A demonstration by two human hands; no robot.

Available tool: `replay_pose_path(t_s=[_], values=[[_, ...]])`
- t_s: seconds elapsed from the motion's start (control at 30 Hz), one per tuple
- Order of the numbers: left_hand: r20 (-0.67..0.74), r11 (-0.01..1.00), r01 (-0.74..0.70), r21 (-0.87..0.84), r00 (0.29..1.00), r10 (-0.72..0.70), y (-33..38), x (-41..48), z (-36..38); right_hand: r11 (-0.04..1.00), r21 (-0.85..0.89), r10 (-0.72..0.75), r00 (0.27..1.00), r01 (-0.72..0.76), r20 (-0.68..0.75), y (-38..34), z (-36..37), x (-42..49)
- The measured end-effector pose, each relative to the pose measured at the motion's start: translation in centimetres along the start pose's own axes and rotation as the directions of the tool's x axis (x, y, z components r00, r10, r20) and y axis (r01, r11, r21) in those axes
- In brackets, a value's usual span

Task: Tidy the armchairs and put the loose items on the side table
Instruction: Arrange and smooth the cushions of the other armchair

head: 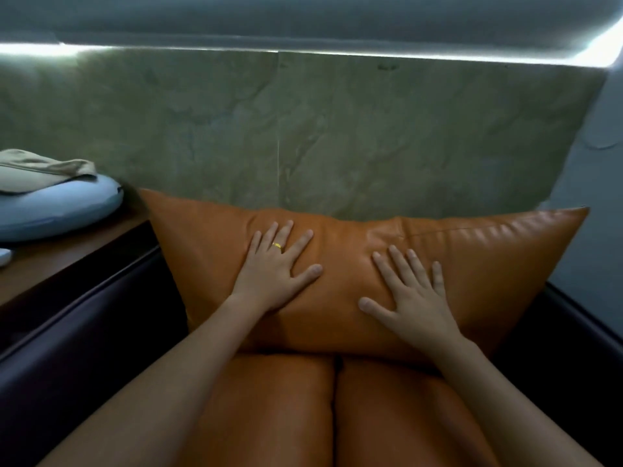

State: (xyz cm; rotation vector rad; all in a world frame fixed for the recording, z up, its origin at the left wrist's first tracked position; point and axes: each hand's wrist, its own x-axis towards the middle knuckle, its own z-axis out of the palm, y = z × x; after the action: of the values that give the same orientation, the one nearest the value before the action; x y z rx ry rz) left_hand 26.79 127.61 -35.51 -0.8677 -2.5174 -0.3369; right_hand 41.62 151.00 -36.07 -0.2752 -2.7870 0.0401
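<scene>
An orange leather back cushion [488, 264] stands upright against the greenish stone wall, on the orange seat [371, 416] of an armchair with dark arms. My left hand [273, 274], with a gold ring, lies flat on the cushion's left-centre, fingers spread. To its right, my right hand [411, 298] presses flat on the cushion too, fingers apart. Neither hand grips anything. The wooden side table [60, 261] is at the left, with a light blue round pillow [60, 210] on it and a beige folded cloth [37, 170] on top of the pillow.
The dark left armrest [84, 325] runs between the seat and the side table. A dark right armrest [580, 348] borders the seat on the other side. A small white object [5, 256] lies at the table's left edge. A lit strip runs along the wall top.
</scene>
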Motion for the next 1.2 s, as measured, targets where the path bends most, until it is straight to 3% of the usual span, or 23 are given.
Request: replay_pose_path(t_s=[0.1,0.17,0.3,0.43,0.63,0.8,0.97,1.1,1.2], values=[[-0.014,0.999,0.027,0.018,1.000,-0.027,0.0,-2.4,-0.3,0.999,-0.008,0.042,0.998,-0.043,-0.041,0.3,-0.3,-1.5],[-0.068,0.994,0.100,0.050,0.993,-0.097,-1.6,-4.4,-0.4,0.989,-0.001,0.147,0.986,-0.148,-0.084,1.9,-0.6,-2.5],[-0.155,0.906,0.393,-0.154,0.896,-0.415,-6.1,-8.0,-0.7,0.881,0.270,0.440,0.883,-0.389,-0.164,7.4,-1.2,-4.3],[-0.042,0.635,0.430,-0.642,0.807,-0.590,-7.0,-7.9,-1.6,0.652,0.655,0.607,0.780,-0.381,-0.150,11.5,-1.9,-4.8],[-0.048,0.562,0.348,-0.751,0.819,-0.572,-8.7,-5.7,-1.6,0.451,0.869,0.516,0.854,-0.203,-0.068,12.9,-3.3,-3.3],[-0.008,0.501,0.318,-0.805,0.838,-0.545,-9.8,-3.4,-4.0,0.544,0.813,0.535,0.833,-0.209,-0.144,13.1,-4.8,-2.0],[-0.031,0.614,0.316,-0.724,0.873,-0.486,-10.3,-2.1,-5.8,0.697,0.653,0.526,0.830,-0.295,-0.186,14.5,-5.6,-0.7],[0.044,0.606,0.400,-0.688,0.855,-0.516,-11.8,0.8,-4.3,0.799,0.423,0.500,0.863,-0.427,-0.075,16.9,-5.6,3.0],[0.092,0.643,0.521,-0.562,0.812,-0.577,-12.4,2.5,-2.5,0.749,0.424,0.563,0.826,-0.508,-0.004,17.3,-4.2,5.8]])
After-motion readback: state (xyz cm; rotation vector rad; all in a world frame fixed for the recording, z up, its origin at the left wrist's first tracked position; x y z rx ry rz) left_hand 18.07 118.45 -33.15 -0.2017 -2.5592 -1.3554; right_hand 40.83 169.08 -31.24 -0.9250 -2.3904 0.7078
